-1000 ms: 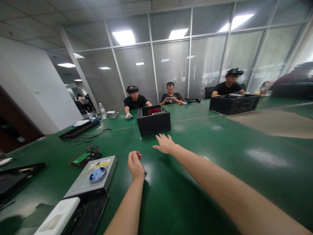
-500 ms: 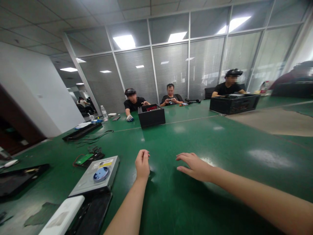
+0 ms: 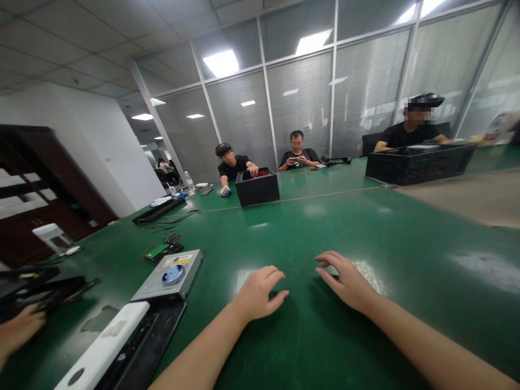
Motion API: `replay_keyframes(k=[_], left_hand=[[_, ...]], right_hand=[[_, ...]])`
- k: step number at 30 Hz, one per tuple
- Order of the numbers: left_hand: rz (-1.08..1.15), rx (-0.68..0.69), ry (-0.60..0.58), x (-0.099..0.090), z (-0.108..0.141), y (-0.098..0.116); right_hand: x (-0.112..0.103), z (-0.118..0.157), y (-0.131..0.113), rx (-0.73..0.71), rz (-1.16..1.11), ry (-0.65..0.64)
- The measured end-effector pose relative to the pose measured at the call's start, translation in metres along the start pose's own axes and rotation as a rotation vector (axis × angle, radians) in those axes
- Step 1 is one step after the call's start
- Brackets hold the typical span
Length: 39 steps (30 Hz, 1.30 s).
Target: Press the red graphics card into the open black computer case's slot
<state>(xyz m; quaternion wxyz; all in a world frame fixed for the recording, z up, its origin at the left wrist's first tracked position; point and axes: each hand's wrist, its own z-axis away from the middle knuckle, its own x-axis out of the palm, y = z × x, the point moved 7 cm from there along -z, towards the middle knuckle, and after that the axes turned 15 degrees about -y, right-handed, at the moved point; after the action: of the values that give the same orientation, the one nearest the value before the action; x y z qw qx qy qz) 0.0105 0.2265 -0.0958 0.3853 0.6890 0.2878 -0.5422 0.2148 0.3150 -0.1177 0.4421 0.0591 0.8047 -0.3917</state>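
My left hand (image 3: 260,294) hovers over the green table (image 3: 292,346), fingers curved and thumb apart, with nothing in it. Facing it across a gap, my right hand (image 3: 344,279) is likewise open and holds nothing. To the left of my left hand lies a silver optical drive (image 3: 166,279) with a round blue object (image 3: 173,274) on top. Nearer to me, a long white case (image 3: 108,341) lies against a black panel (image 3: 148,346).
Another person's hand (image 3: 22,327) holds dark parts at the left edge. A green circuit board (image 3: 158,251) sits behind the drive. Across the table are black computer cases (image 3: 258,189) (image 3: 420,162), with people seated behind them. Cables (image 3: 179,219) lie at far left.
My left hand has turned and spread its thumb and fingers. The view has swung left, bringing another person's hand into sight. The far person's hand now reaches into the black case.
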Motion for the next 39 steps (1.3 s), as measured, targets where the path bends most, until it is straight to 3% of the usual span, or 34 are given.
replay_keyframes(k=[3,9,14,18,30,36,39], left_hand=[[-0.019,-0.036,-0.055,0.005,-0.007,0.002],[-0.104,-0.180,0.011,-0.003,-0.011,-0.018],[-0.254,-0.373,-0.043,0.000,-0.005,-0.049],[-0.230,-0.532,-0.064,-0.002,0.007,-0.077],[-0.098,-0.557,-0.067,0.003,0.015,-0.096],[-0.098,-0.620,0.015,-0.002,0.015,-0.102],[-0.138,-0.686,-0.007,-0.004,0.015,-0.104]], right_hand=[[-0.003,0.000,-0.004,-0.030,-0.017,0.011],[-0.015,-0.002,0.006,-0.011,-0.059,0.048],[-0.020,-0.005,0.021,0.044,-0.048,0.097],[-0.014,-0.007,0.027,0.060,-0.036,0.083],[-0.017,-0.002,0.025,0.062,-0.078,0.069],[-0.034,0.003,0.042,0.141,-0.100,0.245],[-0.035,0.005,0.046,0.148,-0.192,0.275]])
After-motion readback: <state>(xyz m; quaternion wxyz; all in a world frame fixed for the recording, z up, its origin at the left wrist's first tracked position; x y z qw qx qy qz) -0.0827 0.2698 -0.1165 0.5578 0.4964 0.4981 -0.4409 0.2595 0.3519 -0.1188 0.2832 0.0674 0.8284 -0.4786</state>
